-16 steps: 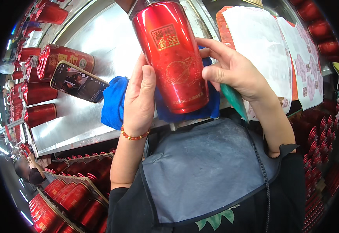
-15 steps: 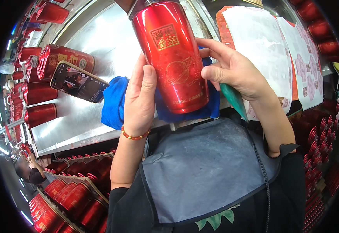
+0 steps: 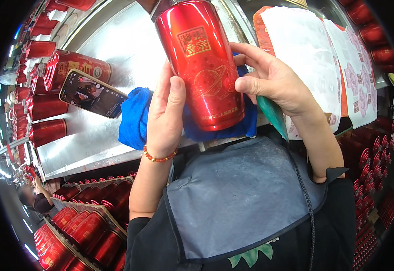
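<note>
A glossy red bottle (image 3: 203,67) with gold printing, a square emblem and a ringed-planet drawing lies tilted between my hands, its top running past the upper edge. My left hand (image 3: 164,117), a beaded bracelet at its wrist, cups the bottle's left side with the thumb up; its other fingertips are partly hidden. On the opposite side my right hand (image 3: 280,86) rests its thumb on the lower edge, fingers curled behind. A flat green pointed piece (image 3: 272,116) sticks out under my right palm; its kind is unclear. Blue cloth (image 3: 134,119) is bunched beneath the bottle.
A phone (image 3: 93,94) leans by another red bottle (image 3: 95,67) on the metal table (image 3: 75,149). White printed sheets (image 3: 300,49) lie at the right. Several red bottles (image 3: 88,230) stand in crates at the lower left, with more at the right. A person (image 3: 41,198) is far left.
My left hand has shifted slightly right along the bottle's side. The bottle and my right hand have hardly moved. The picture on the phone's screen differs.
</note>
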Demonstrator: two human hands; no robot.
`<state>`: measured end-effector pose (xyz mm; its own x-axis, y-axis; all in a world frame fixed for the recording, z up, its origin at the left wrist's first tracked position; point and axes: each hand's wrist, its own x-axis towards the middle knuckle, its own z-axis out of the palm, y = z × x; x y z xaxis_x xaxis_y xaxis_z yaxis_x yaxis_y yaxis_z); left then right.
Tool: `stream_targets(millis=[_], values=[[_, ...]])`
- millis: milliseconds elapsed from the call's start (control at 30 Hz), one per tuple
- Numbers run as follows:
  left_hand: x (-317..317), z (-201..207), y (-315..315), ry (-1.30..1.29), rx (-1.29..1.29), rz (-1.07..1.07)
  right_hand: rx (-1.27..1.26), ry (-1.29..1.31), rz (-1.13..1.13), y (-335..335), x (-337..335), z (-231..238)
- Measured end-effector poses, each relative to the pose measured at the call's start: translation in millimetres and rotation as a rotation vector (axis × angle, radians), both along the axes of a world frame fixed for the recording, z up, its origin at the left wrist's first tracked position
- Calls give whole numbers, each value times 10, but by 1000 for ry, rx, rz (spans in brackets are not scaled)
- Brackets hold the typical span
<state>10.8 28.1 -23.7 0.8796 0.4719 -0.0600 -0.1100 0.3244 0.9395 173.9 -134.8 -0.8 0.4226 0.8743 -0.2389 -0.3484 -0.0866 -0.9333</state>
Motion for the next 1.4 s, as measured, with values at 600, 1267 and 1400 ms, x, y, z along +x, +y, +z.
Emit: stream_targets(millis=[600,1267,1400], values=[[9,35,-11,27,34,-21,-64,-41,17,13,2,60],[-2,16,-26,131,119,-16,-64,78,-20,28,-82,76],[-1,-4,-24,116,144,-13,-73,57,-10,12,-60,43]])
